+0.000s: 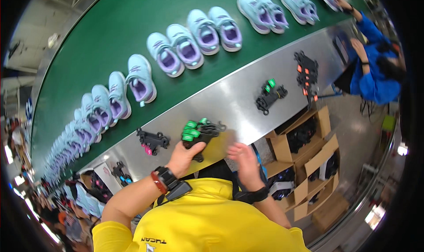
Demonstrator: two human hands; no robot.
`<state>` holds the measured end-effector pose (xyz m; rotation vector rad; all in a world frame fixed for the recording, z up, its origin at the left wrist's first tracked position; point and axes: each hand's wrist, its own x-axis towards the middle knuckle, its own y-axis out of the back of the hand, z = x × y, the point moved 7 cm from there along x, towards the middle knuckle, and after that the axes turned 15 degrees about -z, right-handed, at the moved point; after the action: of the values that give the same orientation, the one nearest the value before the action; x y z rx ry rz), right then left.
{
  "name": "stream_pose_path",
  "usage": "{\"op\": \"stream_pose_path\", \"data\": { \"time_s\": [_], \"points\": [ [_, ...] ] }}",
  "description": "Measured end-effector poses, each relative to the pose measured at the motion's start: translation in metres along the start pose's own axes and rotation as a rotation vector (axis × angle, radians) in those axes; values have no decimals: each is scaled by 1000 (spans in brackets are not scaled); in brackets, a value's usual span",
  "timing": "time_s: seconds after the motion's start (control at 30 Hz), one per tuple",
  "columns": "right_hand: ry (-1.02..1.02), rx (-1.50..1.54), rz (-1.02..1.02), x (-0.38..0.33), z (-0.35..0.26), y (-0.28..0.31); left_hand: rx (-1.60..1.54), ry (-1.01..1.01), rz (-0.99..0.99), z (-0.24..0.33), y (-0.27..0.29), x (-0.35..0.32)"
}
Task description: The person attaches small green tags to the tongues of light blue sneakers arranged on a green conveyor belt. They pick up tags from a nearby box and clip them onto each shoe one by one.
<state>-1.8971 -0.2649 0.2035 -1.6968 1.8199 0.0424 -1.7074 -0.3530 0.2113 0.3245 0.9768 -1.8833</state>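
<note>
- Nearest the camera is your yellow shirt, with both forearms coming up from it toward the steel desk.
- Your left hand is closed around the lower end of a bunch of black clips with green tabs; the bunch rests on the desk edge, just in front of you.
- Your right hand is open, fingers loosely spread, holding nothing; it hovers just right of the bunch, near but not touching it.
- The bunch looks like hard plastic pieces strung together: probably light, each piece stiff, but the whole likely loose and floppy, so it may swing or splay if you lift it by one end.
- The black stems where your left hand already grips look like the best place to hold; the green tabs look small and smooth and could slip from a pinch.
- Other bunches lie on the desk: one with a pink tab to your left, one with green tabs further right, and one with orange tabs beyond it.
- Pale blue shoes with lilac insides stand in pairs along the green belt behind the desk.
- Open cartons of dark parts sit below on your right; a person in blue works at the far end.
</note>
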Motion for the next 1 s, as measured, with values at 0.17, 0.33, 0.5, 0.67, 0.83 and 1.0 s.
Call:
{"op": "stream_pose_path", "data": {
  "time_s": [0.17,0.33,0.5,0.67,0.83,1.0],
  "points": [
    [-2,284,-58,69,7,-59,417,-12,70,-21,-11,31],
    [52,-979,-283,112,-52,-72,273,47,-3,-4,20,-27],
    [172,-1501,-362,154,-65,-49,200,-121,100,65,98,-94],
    [193,-1572,-350,164,-83,-69,168,-110,398,99,216,-198],
    [-38,-1174,-208,160,-91,-30,215,-107,500,138,297,-263],
    [-101,-1162,-160,130,-118,-47,359,-100,655,164,395,-340]
  ]
}}
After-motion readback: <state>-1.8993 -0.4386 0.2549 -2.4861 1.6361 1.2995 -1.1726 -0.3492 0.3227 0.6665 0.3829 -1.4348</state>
